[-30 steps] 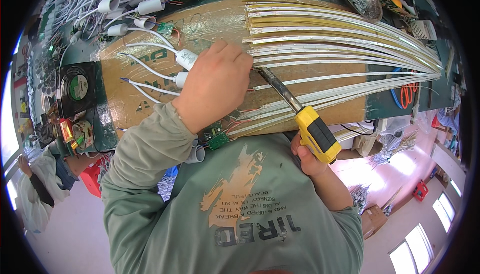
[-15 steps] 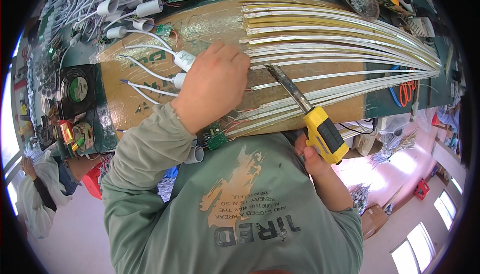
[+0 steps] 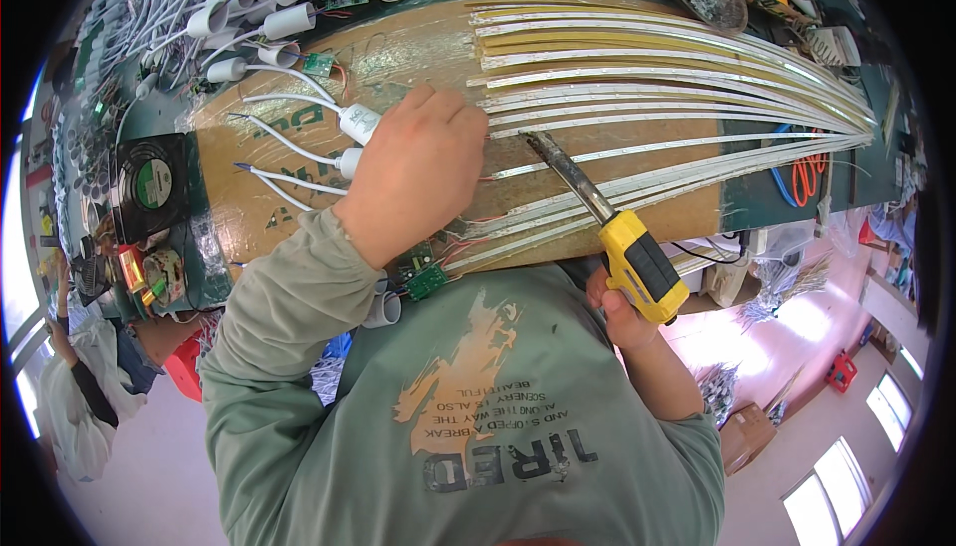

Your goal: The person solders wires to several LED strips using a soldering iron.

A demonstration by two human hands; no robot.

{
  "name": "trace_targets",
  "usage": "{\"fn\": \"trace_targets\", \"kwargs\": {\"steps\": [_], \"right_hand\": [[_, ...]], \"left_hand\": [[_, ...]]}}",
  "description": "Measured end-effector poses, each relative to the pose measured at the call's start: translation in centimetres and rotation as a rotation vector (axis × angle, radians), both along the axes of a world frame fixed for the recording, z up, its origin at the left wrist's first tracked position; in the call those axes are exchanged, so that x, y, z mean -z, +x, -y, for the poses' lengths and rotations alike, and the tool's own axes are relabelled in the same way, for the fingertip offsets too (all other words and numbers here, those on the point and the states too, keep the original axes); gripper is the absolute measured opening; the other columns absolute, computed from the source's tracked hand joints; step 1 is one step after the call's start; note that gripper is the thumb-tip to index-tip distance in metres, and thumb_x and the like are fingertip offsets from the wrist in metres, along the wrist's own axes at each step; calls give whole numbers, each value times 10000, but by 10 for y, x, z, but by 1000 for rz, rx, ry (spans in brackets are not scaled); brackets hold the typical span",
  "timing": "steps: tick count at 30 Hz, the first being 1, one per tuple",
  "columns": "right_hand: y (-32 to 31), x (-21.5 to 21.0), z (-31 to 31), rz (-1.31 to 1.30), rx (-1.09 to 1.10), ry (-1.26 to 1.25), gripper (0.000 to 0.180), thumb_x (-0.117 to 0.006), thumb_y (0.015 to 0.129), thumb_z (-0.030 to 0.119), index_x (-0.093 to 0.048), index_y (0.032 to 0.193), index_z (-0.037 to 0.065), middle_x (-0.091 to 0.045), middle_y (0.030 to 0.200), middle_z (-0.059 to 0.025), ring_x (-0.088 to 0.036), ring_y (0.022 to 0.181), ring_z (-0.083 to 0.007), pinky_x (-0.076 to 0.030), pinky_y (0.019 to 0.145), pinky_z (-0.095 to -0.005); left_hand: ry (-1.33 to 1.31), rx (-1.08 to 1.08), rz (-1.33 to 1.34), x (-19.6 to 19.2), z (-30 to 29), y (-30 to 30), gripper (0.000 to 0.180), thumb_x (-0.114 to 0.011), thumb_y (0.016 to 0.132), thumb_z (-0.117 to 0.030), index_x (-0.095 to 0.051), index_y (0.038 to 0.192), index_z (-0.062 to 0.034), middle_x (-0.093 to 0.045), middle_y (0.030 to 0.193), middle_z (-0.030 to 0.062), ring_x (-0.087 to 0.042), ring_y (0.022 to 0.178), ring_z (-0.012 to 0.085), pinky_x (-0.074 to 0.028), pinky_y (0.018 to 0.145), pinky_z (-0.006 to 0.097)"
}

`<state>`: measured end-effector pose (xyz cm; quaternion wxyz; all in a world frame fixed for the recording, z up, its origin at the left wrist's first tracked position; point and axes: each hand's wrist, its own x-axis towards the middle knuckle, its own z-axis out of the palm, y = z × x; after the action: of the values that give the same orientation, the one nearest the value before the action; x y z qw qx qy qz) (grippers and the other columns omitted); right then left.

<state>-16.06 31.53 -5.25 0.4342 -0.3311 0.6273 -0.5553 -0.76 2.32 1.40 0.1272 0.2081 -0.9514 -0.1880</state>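
While the left hand hides its grasp, the right clamps a soldering iron.

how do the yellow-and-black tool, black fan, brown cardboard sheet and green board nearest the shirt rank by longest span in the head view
1. Brown cardboard sheet
2. Yellow-and-black tool
3. Black fan
4. Green board nearest the shirt

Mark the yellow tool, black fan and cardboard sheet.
Yellow tool [image 3: 618,233]: head view, front of handle.
Black fan [image 3: 152,184]: head view, round label at centre.
Cardboard sheet [image 3: 423,53]: head view, bare upper area.
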Motion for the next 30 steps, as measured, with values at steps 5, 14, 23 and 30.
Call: {"fn": "trace_targets", "kwargs": {"steps": [5, 14, 23, 30], "right_hand": [[0, 0, -1, -33, 2, 19, 169, -702, 881, 192, -667, 984, 62, -651, 837, -35, -623, 787, -234, -476, 700, -347], [2, 1, 0, 16, 33, 25, 147, -689, 890, 188, -669, 951, 55, -646, 833, -43, -617, 792, -227, -467, 702, -348], [3, -1, 4, 13, 55, -4, 141, -684, 877, 163, -664, 954, 46, -642, 842, -44, -611, 791, -219, -457, 707, -337], [4, -1, 4, 7, 52, -25, 137, -670, 882, 132, -660, 979, 36, -639, 845, -53, -611, 780, -220, -459, 680, -332]], "left_hand": [[-6, 4, 3, -1, 0, -1, 32, -639, 817, -50, -637, 844, -33, -597, 845, 117, -576, 830, 327, -485, 754, 419], [1, 25, 38, -3, 3, 2, 81, -652, 819, -64, -644, 895, -39, -618, 864, 122, -597, 861, 330, -494, 776, 416], [234, 13, -2, -2, 12, 5, 202, -617, 828, -31, -634, 1029, -33, -631, 898, 143, -609, 905, 355, -502, 793, 435], [18, -14, 42, -7, 0, 2, 174, -608, 837, -5, -624, 1010, -15, -601, 926, 153, -597, 894, 375, -494, 807, 441]]}}
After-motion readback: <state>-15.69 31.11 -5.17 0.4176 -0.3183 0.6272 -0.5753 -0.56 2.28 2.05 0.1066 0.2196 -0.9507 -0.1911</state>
